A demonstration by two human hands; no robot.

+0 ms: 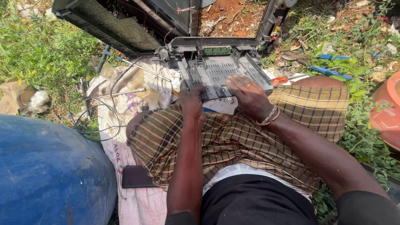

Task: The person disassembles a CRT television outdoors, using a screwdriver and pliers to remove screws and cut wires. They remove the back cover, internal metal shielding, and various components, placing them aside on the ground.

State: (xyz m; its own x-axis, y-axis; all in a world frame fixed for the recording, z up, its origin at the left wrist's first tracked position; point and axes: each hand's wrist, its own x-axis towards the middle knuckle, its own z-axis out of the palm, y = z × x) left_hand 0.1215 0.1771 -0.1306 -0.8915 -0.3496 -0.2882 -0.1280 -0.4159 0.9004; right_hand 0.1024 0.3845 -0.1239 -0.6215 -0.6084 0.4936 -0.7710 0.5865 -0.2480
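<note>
Dismantling stage: both hands, left hand (192, 99) and right hand (248, 95), press flat and unclenched on the grey plastic chassis (216, 68) resting across the lap; next move likely requires the nearby screwdriver (291, 78).

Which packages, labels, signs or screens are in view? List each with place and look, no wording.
White sack: spread on the ground under the person's left side, crumpled, faint purple print.
Dark phone: lying on the sack by the left thigh, flat rectangle, screen blank.
Green circuit board: at the grey chassis's far edge.
</note>
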